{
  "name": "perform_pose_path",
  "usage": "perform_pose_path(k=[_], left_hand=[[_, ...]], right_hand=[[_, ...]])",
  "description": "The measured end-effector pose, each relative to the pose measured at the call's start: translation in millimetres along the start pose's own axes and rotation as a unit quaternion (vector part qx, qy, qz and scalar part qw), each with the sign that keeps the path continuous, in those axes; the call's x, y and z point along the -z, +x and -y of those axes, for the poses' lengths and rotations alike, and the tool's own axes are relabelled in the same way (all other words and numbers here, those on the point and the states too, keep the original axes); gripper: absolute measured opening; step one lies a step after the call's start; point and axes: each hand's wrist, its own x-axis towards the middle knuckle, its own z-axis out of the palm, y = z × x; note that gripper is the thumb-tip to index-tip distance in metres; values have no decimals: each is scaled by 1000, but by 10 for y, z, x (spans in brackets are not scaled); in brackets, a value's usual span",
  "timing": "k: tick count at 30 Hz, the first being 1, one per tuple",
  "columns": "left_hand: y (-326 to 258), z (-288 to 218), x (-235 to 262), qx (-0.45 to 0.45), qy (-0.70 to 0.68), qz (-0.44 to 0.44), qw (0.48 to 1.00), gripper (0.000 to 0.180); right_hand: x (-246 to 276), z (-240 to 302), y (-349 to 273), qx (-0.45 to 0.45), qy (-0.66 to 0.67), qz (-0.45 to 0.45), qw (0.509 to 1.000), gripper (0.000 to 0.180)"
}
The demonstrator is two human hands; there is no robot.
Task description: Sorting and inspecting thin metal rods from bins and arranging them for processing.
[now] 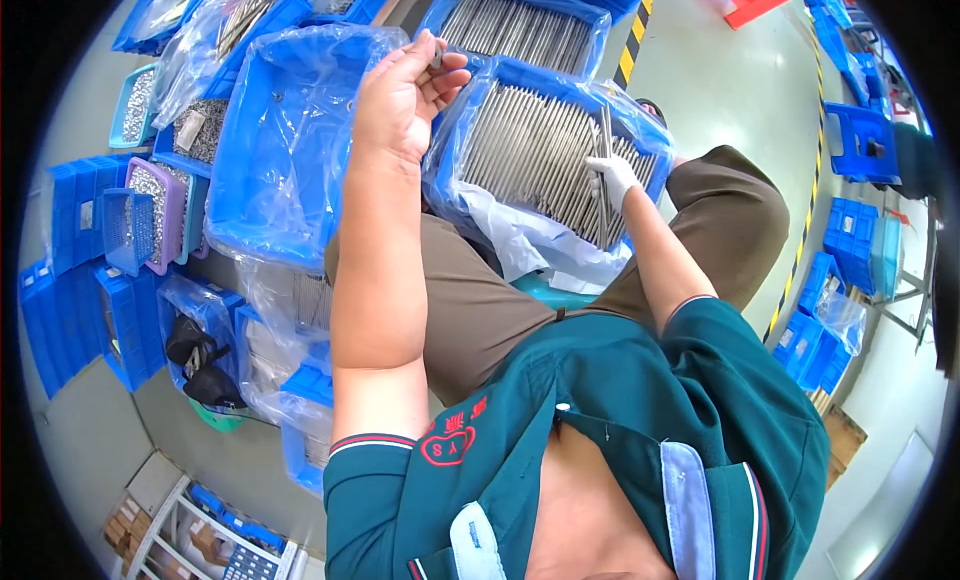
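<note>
Left hand (pixel 405 90): bare, fingers pinched on small metal part (pixel 437 58), raised over empty bag-lined blue bin (pixel 275 145). Right hand (pixel 610 180): white-gloved, clamped around metal rods (pixel 606 170) above rod-filled bin (pixel 530 150).

Single view, head-worn fisheye, left of a side-by-side pair; it looks steeply down over the wearer's chest and lap, so the green shirt collar (pixel 600 460) fills the lower frame at very close range; both forearms enter from below, left hand (pixel 405 95) raised near the upper middle, gloved right hand (pixel 612 175) lower and to the right. Blue trays (pixel 280 150) sit just past the knees at mid distance, the floor (pixel 740 90) and a yellow-black striped line (pixel 800 250) further out; straight edges bow toward the dark circular rim; no second view to overlap.
</note>
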Motion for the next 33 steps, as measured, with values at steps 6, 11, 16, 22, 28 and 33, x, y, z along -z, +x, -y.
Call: perform_pose_path(k=[6, 11, 16, 22, 28, 33], left_hand=[[-13, 228, -152, 59, -27, 12, 998, 24], [19, 559, -199, 169, -150, 68, 972, 29], [-66, 759, -598, 151, -261, 91, 949, 32], [-19, 492, -849, 101, -419, 234, 872, 37], [-31, 497, -897, 18, -357, 228, 906, 34], [104, 425, -682, 24, -326, 93, 941, 28]], right_hand=[[-178, 668, -264, 53, 357, 199, 911, 26], [-416, 1563, -711, 95, 537, 301, 782, 15], [-752, 2199, -1392, 318, 435, 234, 809, 13], [-1381, 2097, -1867, 432, 204, 161, 864, 17], [-1511, 1884, -1697, 416, 181, 180, 873, 15], [-1168, 1894, -1774, 265, 143, 230, 925, 23]])
